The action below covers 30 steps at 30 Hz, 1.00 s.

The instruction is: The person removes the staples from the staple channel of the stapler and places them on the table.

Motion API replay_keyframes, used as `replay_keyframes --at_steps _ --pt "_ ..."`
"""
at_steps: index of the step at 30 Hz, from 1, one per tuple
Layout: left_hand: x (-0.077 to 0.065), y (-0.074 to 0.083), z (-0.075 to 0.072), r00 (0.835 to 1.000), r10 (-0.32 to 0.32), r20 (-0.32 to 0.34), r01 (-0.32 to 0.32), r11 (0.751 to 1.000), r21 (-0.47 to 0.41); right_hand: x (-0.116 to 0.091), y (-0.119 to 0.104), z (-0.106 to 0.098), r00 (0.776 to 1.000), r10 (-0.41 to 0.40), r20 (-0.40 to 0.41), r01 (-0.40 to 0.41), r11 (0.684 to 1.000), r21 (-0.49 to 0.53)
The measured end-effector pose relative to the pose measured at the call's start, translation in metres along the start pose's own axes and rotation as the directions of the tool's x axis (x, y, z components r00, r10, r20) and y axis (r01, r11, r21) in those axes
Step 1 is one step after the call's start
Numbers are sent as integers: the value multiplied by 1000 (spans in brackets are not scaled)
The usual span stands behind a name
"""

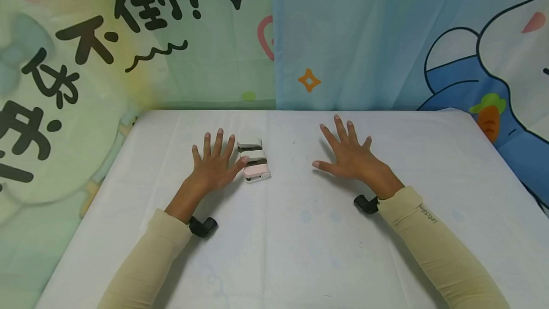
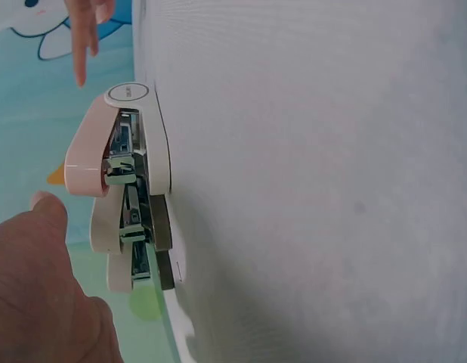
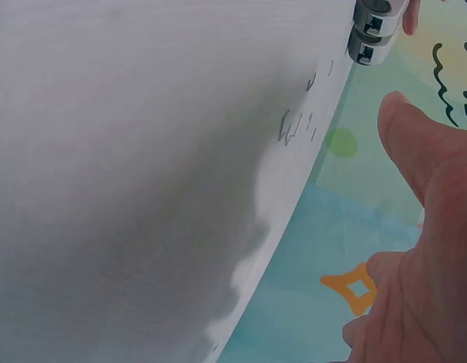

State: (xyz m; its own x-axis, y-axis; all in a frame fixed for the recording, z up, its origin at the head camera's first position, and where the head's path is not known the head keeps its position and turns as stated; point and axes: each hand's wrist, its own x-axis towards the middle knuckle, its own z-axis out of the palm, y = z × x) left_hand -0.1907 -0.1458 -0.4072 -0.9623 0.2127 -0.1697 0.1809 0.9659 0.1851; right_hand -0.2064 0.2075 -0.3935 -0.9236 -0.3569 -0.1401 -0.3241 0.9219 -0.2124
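Note:
Three small staplers stand in a row on the table, left of its middle. Nearest is a pink and white stapler (image 1: 256,170); behind it are a pale stapler (image 1: 255,154) and the farthest stapler (image 1: 250,142). My left hand (image 1: 213,169) is just left of the row, fingers spread, and its thumb overlaps the staplers in the head view. In the left wrist view the thumb (image 2: 48,215) points toward the pink stapler (image 2: 88,155) with a gap between them. To the right, my right hand (image 1: 353,156) hovers over the cloth with spread fingers and holds nothing.
A white cloth covers the table (image 1: 300,252), with faint small marks on it. Behind hangs a printed curtain (image 1: 343,27) with cartoon figures and black characters. Each wrist wears a black camera, one below the left hand (image 1: 203,227) and one below the right.

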Motion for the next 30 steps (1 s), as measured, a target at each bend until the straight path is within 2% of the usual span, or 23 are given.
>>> replay_keyframes --at_steps 6,14,22,30 --pt "0 -2 -1 1000 -10 -19 10 999 38 -1 1 -3 1000 10 -5 -10 1000 -8" --pt "0 -4 1 1000 -14 -21 15 999 38 -1 4 -4 1000 15 1 -15 1000 -4" --pt "0 -1 -6 1000 -17 -1 17 999 -36 -2 6 -7 1000 11 3 -11 1000 11" --pt "4 -4 -8 1000 -18 19 19 999 -32 -6 9 -7 999 20 35 -22 998 54"
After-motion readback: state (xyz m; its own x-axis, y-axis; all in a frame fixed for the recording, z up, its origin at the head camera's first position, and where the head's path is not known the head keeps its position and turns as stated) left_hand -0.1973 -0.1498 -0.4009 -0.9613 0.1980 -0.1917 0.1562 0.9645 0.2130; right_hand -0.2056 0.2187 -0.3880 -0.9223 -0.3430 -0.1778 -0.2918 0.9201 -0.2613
